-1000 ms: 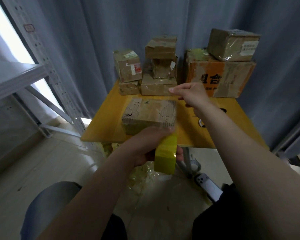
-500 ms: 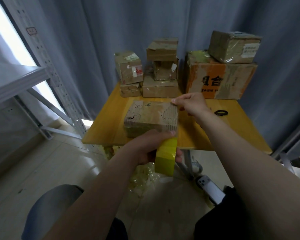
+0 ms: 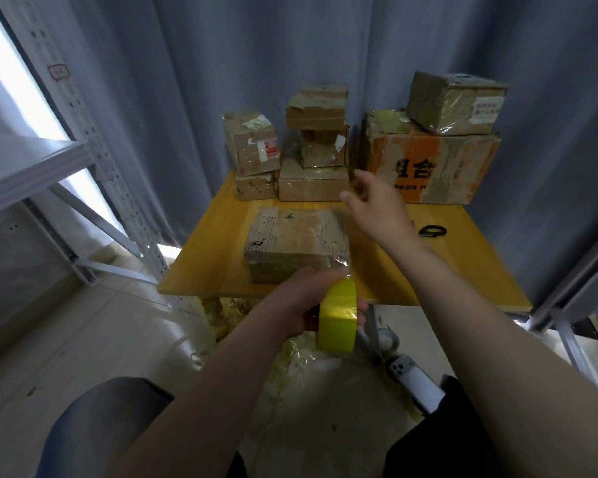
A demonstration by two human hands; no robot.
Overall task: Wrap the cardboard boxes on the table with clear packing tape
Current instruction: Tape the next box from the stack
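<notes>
One tape roll [image 3: 337, 319] in left grip [image 3: 309, 294], near box [image 3: 297, 236] front.

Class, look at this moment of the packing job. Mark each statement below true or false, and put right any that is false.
1. The left hand holds a yellow tape roll. True.
2. The right hand grips the flat box. False: its fingers are spread and hold no box; it hovers near the box's far right corner.
3. A smaller box sits on top of the orange box. True.
4. The flat box lies on the floor. False: it lies on the yellow table, near the front edge.
</notes>
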